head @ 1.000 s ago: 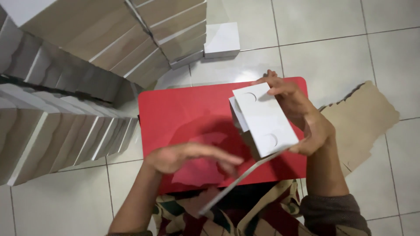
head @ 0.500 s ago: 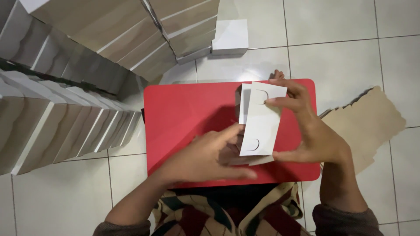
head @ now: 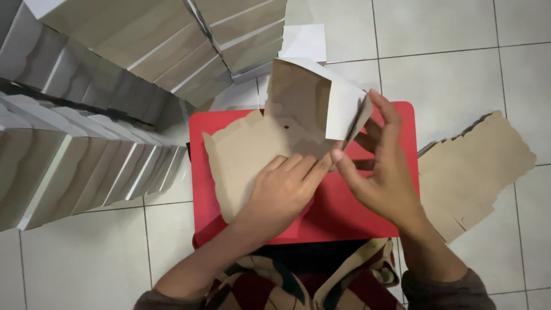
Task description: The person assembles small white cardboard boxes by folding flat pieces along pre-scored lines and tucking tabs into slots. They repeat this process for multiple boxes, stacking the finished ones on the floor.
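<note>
Left hand (head: 284,192): flat and open, pressing the brown cardboard box sheet (head: 252,152) down.
Right hand (head: 381,172): fingers half curled, pinching the sheet's raised white flap (head: 344,109).
Room: small red table (head: 344,218); bare tiles beside it.

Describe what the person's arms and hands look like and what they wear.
Both hands are bare: the left hand and right hand show no gloves, rings or watch. The forearms are uncovered, with dark greyish-brown sleeves pushed up near the elbows at the bottom edge of the view. Below them lies a patterned garment in dark red, cream and black.
</note>
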